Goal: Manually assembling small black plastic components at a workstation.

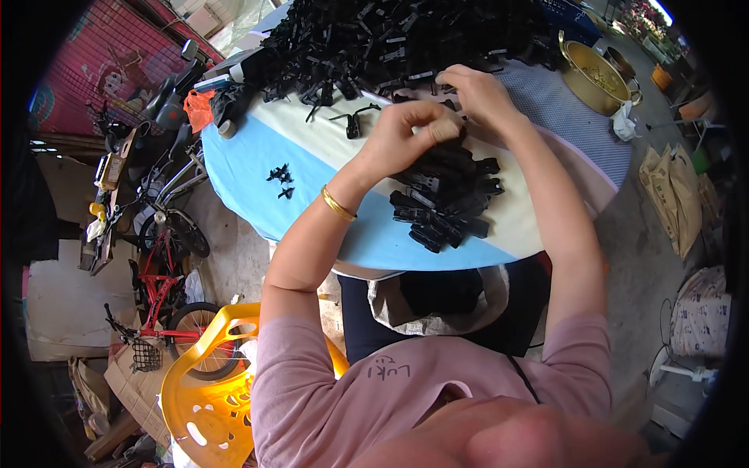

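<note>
My left hand (413,139) is closed, its thumb and fingertips pressed together above a smaller heap of black plastic parts (445,207). Whatever lies in that pinch is too small to make out. My right hand (482,95) is bent beside it at the front edge of a large pile of black plastic parts (398,43). Its fingers curl inward, and what they grip is hidden. A single black part with thin arms (355,123) lies left of my left hand. Tiny black pieces (281,179) sit farther left on the striped tablecloth (257,152).
A brass-coloured pot (594,72) stands at the table's far right, with white crumpled tissue (624,121) beside it. An orange bag (199,109) is at the left edge. A yellow plastic chair (207,390) and red bicycle (160,292) stand left; a white sack (437,321) hangs before my lap.
</note>
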`<state>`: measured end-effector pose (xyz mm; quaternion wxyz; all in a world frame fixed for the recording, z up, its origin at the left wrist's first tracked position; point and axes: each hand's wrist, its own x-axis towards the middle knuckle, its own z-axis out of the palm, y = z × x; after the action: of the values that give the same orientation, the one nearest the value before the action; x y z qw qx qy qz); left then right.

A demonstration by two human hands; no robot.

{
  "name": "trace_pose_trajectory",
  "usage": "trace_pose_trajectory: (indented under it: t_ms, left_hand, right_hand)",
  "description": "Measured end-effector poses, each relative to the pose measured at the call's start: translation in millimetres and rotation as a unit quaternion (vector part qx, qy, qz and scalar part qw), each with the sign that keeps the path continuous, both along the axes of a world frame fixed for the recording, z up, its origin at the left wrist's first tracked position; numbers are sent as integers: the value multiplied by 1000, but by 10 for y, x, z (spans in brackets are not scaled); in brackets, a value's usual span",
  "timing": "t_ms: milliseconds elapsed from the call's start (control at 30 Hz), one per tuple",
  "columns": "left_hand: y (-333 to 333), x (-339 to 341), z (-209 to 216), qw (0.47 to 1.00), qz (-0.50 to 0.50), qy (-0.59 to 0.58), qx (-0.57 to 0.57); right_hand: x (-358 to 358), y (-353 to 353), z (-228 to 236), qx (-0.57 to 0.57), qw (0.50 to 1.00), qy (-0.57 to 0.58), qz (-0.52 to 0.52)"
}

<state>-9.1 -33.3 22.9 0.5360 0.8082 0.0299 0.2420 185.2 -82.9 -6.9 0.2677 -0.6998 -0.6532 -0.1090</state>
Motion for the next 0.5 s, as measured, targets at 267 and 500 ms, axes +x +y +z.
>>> trace_pose_trajectory:
  t_ms: [267, 500]
  left_hand:
    - [259, 147, -136, 974, 217, -55, -23]
    - [310, 89, -118, 976, 206, -59, -36]
  right_hand:
    - [5, -8, 59, -31, 994, -90, -45]
    - [-89, -57, 219, 253, 958, 107, 82]
